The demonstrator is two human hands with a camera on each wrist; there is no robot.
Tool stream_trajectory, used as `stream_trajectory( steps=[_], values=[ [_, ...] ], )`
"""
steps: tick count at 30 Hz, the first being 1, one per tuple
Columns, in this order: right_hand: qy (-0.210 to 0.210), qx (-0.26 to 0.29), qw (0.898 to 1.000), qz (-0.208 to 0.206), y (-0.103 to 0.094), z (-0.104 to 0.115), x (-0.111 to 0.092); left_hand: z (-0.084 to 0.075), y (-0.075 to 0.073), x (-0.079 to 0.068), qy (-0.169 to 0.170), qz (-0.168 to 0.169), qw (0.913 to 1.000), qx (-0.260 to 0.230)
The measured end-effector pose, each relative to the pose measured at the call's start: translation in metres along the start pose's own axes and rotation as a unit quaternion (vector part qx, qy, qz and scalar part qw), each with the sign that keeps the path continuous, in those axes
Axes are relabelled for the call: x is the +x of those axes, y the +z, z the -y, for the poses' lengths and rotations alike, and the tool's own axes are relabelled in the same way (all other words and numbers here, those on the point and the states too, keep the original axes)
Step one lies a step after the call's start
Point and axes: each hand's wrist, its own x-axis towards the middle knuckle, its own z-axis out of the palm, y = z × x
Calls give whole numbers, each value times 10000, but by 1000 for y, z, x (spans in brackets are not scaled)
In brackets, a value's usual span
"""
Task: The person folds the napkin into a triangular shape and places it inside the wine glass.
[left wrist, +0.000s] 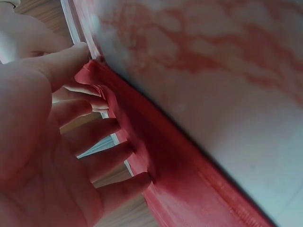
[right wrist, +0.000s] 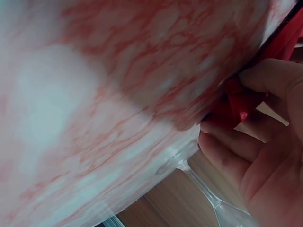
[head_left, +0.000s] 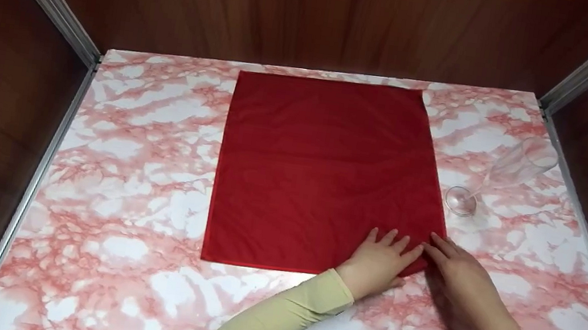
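A red cloth lies spread nearly flat, its near right corner under both hands. The left hand rests on the cloth beside that corner with its fingers spread. In the left wrist view those fingers are nearly straight, their tips touching the cloth along its hem. At the corner, the right hand pinches the cloth between thumb and fingers. A small fold of the red cloth shows between them in the right wrist view.
A clear stemmed glass stands right of the cloth, beyond the right hand. The table top has a pink and white marbled pattern. Dark wood panels with metal corner strips close off the back and both sides.
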Motion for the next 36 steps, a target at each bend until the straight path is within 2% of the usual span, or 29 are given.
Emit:
stream_trajectory(
  steps=[5,9,13,18,23,28,34,36],
  values=[
    [38,-141,9998,-137,-2,1,0,-1,-1,1,-39,93,9999,-137],
    [41,-189,9992,-348,-1,0,0,3,-4,3,-109,192,9961,-852],
    [41,-148,9984,-545,-1,-2,0,10,-6,3,-119,88,9856,-1687],
    [79,-91,9978,-652,-1,-2,1,19,-7,3,-5,-100,9677,-2519],
    [160,99,9976,-663,-3,-3,2,27,-6,5,211,-293,9404,-3381],
    [245,363,9973,-593,-6,-4,3,30,-4,8,349,-450,9048,-4220],
    [180,701,9949,-702,-9,-5,11,25,-4,11,389,-295,8416,-5379],
    [186,944,9929,-705,-10,-6,13,23,-4,12,332,-296,8257,-5624]
  ],
)
